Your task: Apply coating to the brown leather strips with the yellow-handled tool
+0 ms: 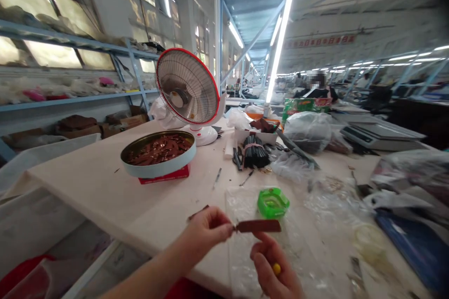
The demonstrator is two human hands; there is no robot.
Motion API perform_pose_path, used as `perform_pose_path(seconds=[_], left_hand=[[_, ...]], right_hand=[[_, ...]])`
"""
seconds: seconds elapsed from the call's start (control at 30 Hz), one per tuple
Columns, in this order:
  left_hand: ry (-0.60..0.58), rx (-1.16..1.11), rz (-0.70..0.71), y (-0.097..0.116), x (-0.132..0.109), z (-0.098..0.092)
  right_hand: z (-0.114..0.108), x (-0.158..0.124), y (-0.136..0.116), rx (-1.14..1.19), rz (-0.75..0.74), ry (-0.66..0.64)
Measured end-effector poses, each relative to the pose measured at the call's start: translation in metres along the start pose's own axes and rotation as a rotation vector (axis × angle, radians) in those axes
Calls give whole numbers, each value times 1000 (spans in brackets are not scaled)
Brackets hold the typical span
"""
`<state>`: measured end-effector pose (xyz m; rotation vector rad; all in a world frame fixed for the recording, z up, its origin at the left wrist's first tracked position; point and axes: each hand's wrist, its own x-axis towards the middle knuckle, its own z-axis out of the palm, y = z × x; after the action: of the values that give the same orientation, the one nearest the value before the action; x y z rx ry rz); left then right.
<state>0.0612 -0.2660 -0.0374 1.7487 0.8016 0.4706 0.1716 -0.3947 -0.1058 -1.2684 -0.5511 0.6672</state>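
My left hand [212, 226] is closed in a pinch on the narrow end of a flat brown leather-like strip [260, 226], where a small metal bit shows at the fingertips. Another brown piece [196, 213] sticks out behind this hand; whether it joins the strip is hidden. Below the strip, my right hand [271, 261] has its index finger raised against the lower edge. Its other fingers are curled round a thin thing with a round yellow end [277, 269], mostly hidden. Just beyond the strip stands a green glassy dish [272, 203] on a clear plastic sheet [242, 261].
A round tin [159, 170] of brown pieces rests on a red box [164, 176] at left. Behind it stands a red-rimmed fan heater [187, 86]. Bundled black strips [256, 152], plastic bags [308, 131], and a scale [380, 133] occupy the back and right. A person [319, 86] is far off.
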Motion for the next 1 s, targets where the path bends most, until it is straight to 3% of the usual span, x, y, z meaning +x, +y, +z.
perform_pose_path(seconds=[0.1, 0.23, 0.33, 0.43, 0.6, 0.8, 1.0], left_hand=[[-137, -304, -108, -11, -21, 54], [-89, -284, -98, -21, -26, 81], [39, -131, -1, -27, -29, 87], [106, -73, 29, -33, -33, 90], [47, -289, -80, -42, -29, 93], [69, -240, -81, -50, -26, 100], [-120, -255, -19, -46, -29, 94]], right_hand=[[-10, -4, 1, -61, 23, 100], [-27, -7, 12, -17, 117, 87], [-29, -6, 25, 125, 239, -4], [-25, -4, 32, 233, 289, -14], [-25, -1, 28, 174, 249, -25], [-35, 2, 35, 47, 240, -23], [-43, 3, 29, 128, 311, -66]])
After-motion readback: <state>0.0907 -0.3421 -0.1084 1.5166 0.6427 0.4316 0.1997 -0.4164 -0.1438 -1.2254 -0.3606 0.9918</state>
